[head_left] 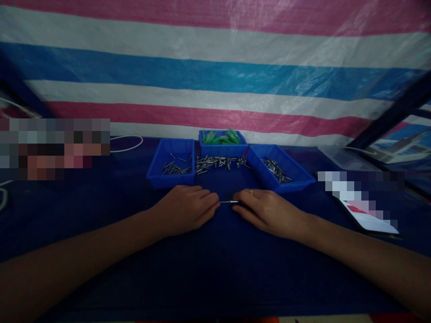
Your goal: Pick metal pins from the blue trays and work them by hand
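Observation:
Between my two hands lies a thin metal rivet (229,202) with a small collar, held level just above or on the blue table. My left hand (190,208) is closed with its fingertips at the rivet's thin end. Pinching the collar end from the other side is my right hand (269,211), which wears a ring; a dark patch at its fingertips is too dim to make out. Beyond the hands, a pile of loose rivets (215,162) lies on the table. More rivets (177,169) are in the left blue bin (158,180), and others (278,171) in the right blue bin (301,176).
A smaller blue bin (224,147) at the back holds green pointed pieces (220,137). To the right lies a phone-like device (373,222) with a lit screen, partly pixelated. A white cable (133,149) curls at the left. Behind the table (215,278) hangs a striped sheet (215,76).

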### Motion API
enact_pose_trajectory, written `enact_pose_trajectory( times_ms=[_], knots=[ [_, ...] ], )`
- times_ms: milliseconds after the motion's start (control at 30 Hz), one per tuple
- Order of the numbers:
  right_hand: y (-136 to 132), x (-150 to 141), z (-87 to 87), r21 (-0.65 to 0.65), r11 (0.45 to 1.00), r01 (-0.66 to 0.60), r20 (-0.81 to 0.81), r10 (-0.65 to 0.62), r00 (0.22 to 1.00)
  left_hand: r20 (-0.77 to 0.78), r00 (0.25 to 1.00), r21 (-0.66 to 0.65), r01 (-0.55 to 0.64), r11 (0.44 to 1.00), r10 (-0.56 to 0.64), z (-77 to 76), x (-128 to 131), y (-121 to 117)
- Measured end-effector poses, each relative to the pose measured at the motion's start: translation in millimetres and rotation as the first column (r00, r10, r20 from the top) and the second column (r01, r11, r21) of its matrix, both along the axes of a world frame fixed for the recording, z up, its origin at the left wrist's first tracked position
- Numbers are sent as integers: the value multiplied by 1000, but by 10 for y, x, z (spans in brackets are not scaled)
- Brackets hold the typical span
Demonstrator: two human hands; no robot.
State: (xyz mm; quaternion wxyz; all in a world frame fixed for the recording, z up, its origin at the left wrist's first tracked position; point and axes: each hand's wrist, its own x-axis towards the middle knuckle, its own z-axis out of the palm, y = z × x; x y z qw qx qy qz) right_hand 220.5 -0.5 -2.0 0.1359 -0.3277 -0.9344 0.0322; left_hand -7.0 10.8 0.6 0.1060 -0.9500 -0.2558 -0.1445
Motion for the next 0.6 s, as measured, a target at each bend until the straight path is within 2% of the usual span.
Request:
enact_pose_trajectory(
  times_ms=[67, 233, 600],
  knots=[
    [-4, 6, 2, -27, 1000, 13, -8, -14, 1000, 4, 1000, 2, 1, 1000, -1, 6, 3, 2],
    [-7, 7, 6, 20, 1000, 4, 16, -4, 1000, 7, 1000, -6, -5, 1000, 5, 7, 5, 2],
    [-4, -3, 13, 22, 1000, 0, 20, 0, 1000, 2, 1000, -35, -28, 999, 28, 10, 7, -4]
  ],
)
